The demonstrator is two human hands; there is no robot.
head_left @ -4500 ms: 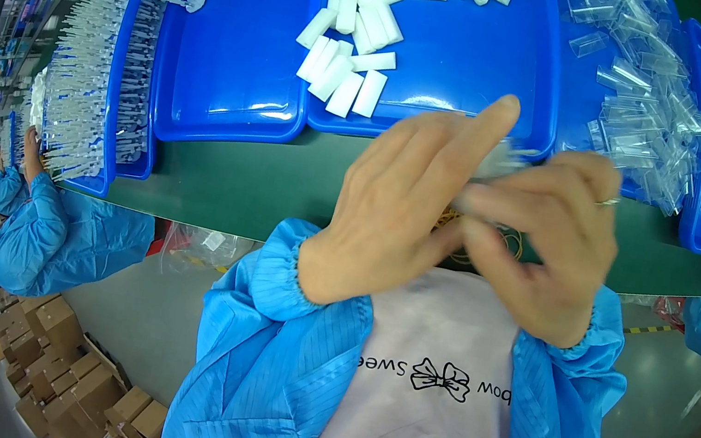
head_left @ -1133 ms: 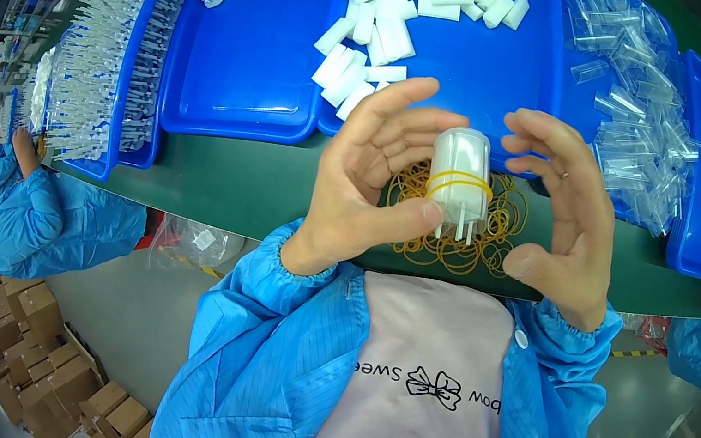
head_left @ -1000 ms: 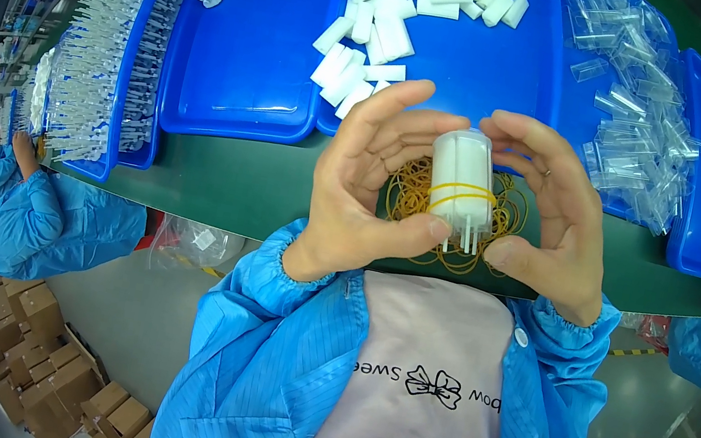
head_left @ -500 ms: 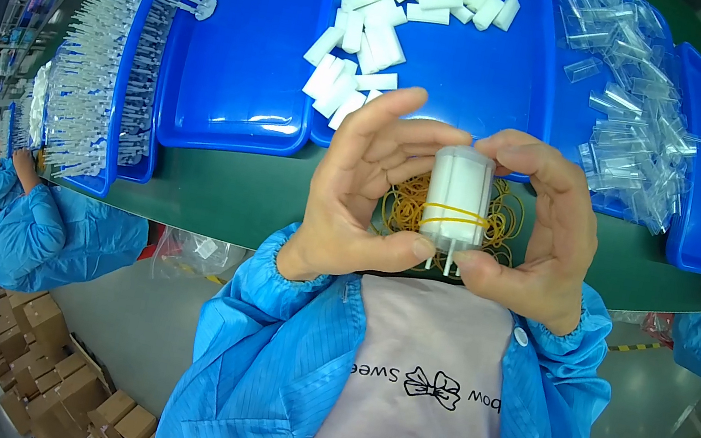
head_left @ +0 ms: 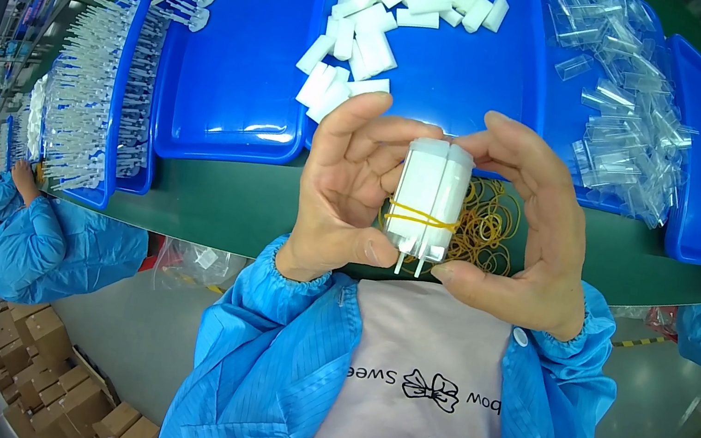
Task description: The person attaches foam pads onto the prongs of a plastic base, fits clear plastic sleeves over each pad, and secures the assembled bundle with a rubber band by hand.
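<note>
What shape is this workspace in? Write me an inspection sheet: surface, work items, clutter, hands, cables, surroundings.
Surface: flat green tabletop, bearing shallow blue plastic trays.
Work items: white-and-clear plastic bundle, roughly cylindrical, ringed by yellow rubber banding, with pale thin prongs at its lower end; white oblong blocks and clear plastic pieces lie in trays.
Clutter: loose tangle of yellow-brown rubber bands on the tabletop.
Hands: left hand and right hand, both bare, curled around the bundle.
Cables: nothing seen.
Surroundings: people in blue smocks at left; stacked brown cardboard boxes below them.
</note>
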